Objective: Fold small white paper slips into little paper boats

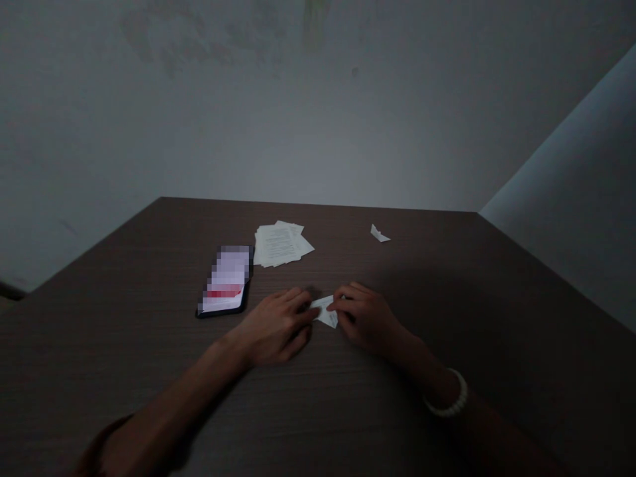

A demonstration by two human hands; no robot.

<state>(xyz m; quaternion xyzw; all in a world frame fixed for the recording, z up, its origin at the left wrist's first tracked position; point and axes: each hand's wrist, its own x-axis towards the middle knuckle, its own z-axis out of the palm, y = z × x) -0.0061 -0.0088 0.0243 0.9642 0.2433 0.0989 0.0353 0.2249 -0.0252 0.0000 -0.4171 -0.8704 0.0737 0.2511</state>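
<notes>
Between my two hands a small white piece of folded paper [326, 318] lies on the table, with a pointed lower corner showing. My left hand [284, 324] holds its left side, fingers bent and the index fingertip pressed on the paper. At the paper's right side, my right hand [366, 317] has its fingers curled and grips the edge. The fingers of both hands cover parts of the paper. Farther back to the right rests a small folded paper boat shape [380, 234], apart from both hands.
A loose stack of printed paper sheets [279, 245] lies beyond my left hand. Left of it is a phone [228, 278] with its screen lit and blurred out. The dark wooden table [149, 371] meets a stained wall [318, 132] at the back. A pale bracelet [450, 397] circles my right wrist.
</notes>
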